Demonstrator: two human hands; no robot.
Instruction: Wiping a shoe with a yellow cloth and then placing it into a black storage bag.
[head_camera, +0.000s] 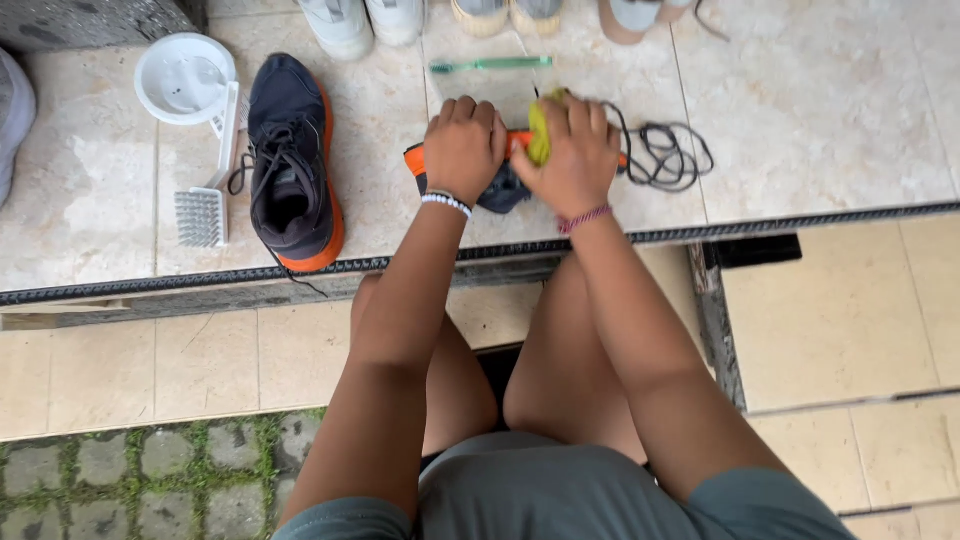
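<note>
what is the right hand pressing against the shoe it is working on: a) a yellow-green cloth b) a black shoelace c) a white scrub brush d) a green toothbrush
a: the right hand grips a yellow-green cloth against the dark shoe with orange sole, which the left hand steadies; the white scrub brush, green toothbrush and loose black shoelace all lie untouched on the tiles.

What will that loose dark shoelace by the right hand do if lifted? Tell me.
The shoelace lies in slack loops on the tile floor, so it is probably floppy and would dangle. It looks thin, so likely very light. Its overlapping loops beside the right hand may tangle.
</note>
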